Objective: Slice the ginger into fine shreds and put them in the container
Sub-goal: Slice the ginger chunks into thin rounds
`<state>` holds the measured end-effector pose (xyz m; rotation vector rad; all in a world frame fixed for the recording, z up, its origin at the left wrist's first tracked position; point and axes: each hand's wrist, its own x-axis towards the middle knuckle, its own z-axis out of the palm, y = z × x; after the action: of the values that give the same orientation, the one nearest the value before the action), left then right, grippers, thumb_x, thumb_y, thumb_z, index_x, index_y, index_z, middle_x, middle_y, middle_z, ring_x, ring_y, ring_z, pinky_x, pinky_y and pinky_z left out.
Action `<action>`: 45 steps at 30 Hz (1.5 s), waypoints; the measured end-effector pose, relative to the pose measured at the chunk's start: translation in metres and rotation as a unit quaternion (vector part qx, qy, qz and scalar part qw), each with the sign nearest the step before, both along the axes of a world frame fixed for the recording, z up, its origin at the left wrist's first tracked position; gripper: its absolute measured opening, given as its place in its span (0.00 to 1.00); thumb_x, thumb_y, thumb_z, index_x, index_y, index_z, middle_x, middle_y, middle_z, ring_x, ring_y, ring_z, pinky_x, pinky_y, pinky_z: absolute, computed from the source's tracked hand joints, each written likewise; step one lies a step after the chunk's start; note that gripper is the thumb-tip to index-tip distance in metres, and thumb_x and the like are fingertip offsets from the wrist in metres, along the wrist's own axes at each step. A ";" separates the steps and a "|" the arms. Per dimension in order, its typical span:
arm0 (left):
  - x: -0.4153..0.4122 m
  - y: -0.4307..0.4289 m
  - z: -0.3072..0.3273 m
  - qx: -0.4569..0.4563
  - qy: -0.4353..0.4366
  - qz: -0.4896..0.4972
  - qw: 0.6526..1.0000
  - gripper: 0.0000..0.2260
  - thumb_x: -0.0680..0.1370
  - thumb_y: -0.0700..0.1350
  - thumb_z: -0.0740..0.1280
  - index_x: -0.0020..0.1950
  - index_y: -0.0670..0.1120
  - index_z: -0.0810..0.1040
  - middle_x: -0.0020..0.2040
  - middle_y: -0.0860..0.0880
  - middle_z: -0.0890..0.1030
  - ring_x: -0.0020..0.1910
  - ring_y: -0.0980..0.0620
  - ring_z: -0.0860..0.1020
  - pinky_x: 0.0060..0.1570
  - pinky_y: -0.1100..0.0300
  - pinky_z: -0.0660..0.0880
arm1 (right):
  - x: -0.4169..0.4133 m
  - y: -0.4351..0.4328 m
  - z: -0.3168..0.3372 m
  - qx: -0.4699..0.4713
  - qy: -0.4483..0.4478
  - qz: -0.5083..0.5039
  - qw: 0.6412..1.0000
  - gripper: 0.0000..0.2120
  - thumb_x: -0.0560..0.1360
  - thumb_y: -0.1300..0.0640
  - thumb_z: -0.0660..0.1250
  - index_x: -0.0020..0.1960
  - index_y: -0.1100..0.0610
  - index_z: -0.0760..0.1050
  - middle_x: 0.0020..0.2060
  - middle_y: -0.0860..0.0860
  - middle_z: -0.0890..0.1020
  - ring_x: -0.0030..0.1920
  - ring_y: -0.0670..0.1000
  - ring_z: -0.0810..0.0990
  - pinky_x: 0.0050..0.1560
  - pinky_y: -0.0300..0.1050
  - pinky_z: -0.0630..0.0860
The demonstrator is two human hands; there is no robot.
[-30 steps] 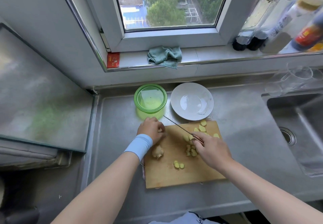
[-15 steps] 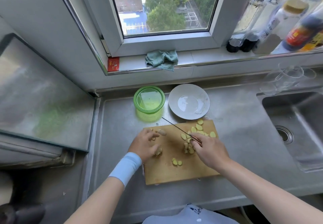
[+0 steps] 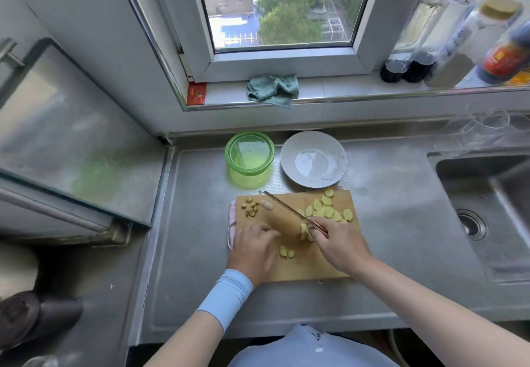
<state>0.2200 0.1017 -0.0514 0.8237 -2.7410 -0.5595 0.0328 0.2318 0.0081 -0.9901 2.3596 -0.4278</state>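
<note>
The right hand (image 3: 338,244) is clamped on the handle of a thin steel knife (image 3: 289,209), whose blade angles away to the left across a rectangular wooden cutting board (image 3: 301,269). Pale yellow ginger slices (image 3: 327,209) lie just beyond this hand, a few more touch its fingertips, and two sit between the hands. The left hand (image 3: 253,247) rests on the board with its fingers relaxed and apart. Beyond it lie a knobbly ginger end piece (image 3: 266,204), then a round translucent green plastic container (image 3: 249,157) on the steel surface (image 3: 195,223).

white plate (image 3: 313,140), teal cloth (image 3: 272,89), steel sink (image 3: 500,194), bottles (image 3: 459,39)
</note>
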 end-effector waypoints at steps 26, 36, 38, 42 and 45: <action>0.002 -0.029 0.007 0.148 -0.028 0.083 0.985 0.13 0.72 0.42 0.73 0.56 0.51 0.83 0.55 0.49 0.76 0.65 0.42 0.71 0.69 0.47 0.68 | -0.021 0.008 0.002 -0.004 -0.031 -0.001 1.000 0.13 0.81 0.42 0.58 0.63 0.39 0.76 0.49 0.43 0.84 0.54 0.52 0.79 0.48 0.46 0.71; 0.007 -0.012 -0.005 0.255 -0.013 0.174 0.951 0.16 0.67 0.41 0.76 0.52 0.51 0.79 0.53 0.56 0.73 0.50 0.52 0.76 0.53 0.63 0.75 | 0.007 -0.004 0.002 0.027 -0.067 0.061 0.995 0.10 0.81 0.43 0.59 0.52 0.43 0.77 0.44 0.43 0.82 0.50 0.52 0.79 0.51 0.49 0.76; 0.005 -0.012 -0.005 0.271 0.026 0.221 0.936 0.11 0.71 0.44 0.75 0.50 0.54 0.79 0.54 0.54 0.77 0.46 0.56 0.78 0.47 0.71 0.73 | 0.010 -0.005 0.002 0.031 -0.061 0.063 0.996 0.12 0.81 0.43 0.59 0.57 0.44 0.78 0.49 0.45 0.83 0.53 0.53 0.79 0.53 0.49 0.76; -0.001 0.002 -0.007 0.327 0.054 0.296 0.896 0.03 0.77 0.53 0.70 0.50 0.59 0.81 0.61 0.53 0.77 0.54 0.52 0.77 0.55 0.62 0.73 | 0.014 -0.005 0.000 0.032 -0.049 0.060 0.996 0.13 0.81 0.42 0.59 0.57 0.47 0.78 0.49 0.47 0.84 0.53 0.54 0.80 0.53 0.50 0.76; 0.002 0.018 -0.011 0.265 0.020 0.347 0.899 0.06 0.77 0.52 0.70 0.50 0.55 0.85 0.56 0.58 0.78 0.58 0.50 0.71 0.62 0.59 0.66 | 0.016 -0.003 -0.001 0.034 -0.046 0.059 0.997 0.12 0.80 0.42 0.59 0.54 0.46 0.78 0.46 0.48 0.84 0.50 0.54 0.80 0.49 0.49 0.76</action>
<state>0.2215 0.1193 -0.0621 1.7705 -2.0257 -1.1316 0.0486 0.2289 0.0073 -1.0488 2.2071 -0.3385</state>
